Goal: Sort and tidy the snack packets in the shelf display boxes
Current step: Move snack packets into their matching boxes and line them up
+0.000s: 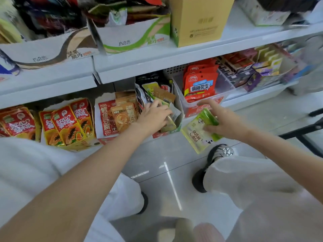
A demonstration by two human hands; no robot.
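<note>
**Left hand in the mixed box, right hand holding a green packet**

The left hand (153, 115) reaches into the cardboard display box (179, 109) on the lower shelf (244, 100), fingers curled down among the loose snack packets (162, 96); whether it actually grips one cannot be told. To the right and nearer, the right hand (222, 119) holds a green snack packet (201, 130) in front of the shelf edge, fingers wrapped over its upper end. Left of the box stand orange tofu packets (122, 117) and red papaya packets (68, 123). To the right sits a clear bin (206, 103) of red spicy peanut packets (199, 86).
</note>
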